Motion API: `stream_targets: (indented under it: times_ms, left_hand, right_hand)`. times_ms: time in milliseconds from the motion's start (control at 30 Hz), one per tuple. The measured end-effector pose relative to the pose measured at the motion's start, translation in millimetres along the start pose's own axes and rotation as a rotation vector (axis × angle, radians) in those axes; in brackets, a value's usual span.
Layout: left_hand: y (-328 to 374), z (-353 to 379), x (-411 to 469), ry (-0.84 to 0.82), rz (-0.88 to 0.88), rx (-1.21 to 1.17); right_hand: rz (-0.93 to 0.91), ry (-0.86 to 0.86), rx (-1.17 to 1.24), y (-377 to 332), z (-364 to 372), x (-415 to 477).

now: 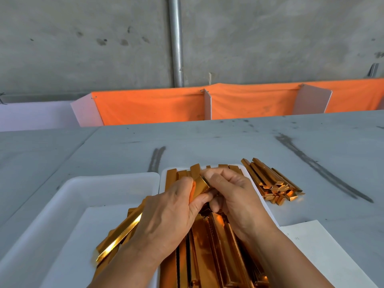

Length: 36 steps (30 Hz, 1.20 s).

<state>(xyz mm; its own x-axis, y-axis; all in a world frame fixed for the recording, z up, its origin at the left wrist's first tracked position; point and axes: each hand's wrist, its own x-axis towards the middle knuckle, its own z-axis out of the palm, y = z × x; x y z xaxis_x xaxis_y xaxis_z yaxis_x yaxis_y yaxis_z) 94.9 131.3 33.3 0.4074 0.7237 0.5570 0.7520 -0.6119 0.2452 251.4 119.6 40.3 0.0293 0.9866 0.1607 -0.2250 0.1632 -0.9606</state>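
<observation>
Both hands meet over a white tray packed with several shiny gold card strips. My left hand and my right hand together pinch one gold strip, which tilts up between the fingertips above the tray. A few folded gold strips lie under my left wrist, spilling into the white tray on the left. On the table to the right lies a stack of folded gold strips.
The grey table has dark scuff marks. A white sheet of paper lies at the lower right. Behind the table's far edge hangs orange cloth with white dividers, before a concrete wall with a metal pipe.
</observation>
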Motion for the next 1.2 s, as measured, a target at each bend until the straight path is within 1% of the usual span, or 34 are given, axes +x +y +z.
stream_targets:
  times_ms: [300,467,800,1033,1200]
  left_hand:
    - [1.8,-0.8,-2.0,-0.005,-0.002,0.009]
    - [1.9,-0.8,-2.4,-0.003,0.031,-0.012]
    - [0.2,1.9,-1.9,0.01,0.032,-0.015]
    - [-1.1,1.2,-1.5,0.021,0.046,0.002]
    - [-0.1,-0.3,-1.8,0.013,0.036,0.015]
  right_hand:
    - [-0.045,0.046,-0.036,0.2,0.5,0.1]
    - [-0.034,0.068,-0.025,-0.5,-0.4,-0.9]
    - [-0.005,0.089,-0.008,-3.4,0.4,-0.9]
    - [-0.04,0.086,-0.076,-4.3,-2.2,-1.4]
    - [0.014,0.054,-0.072,-4.5,-5.2,-0.7]
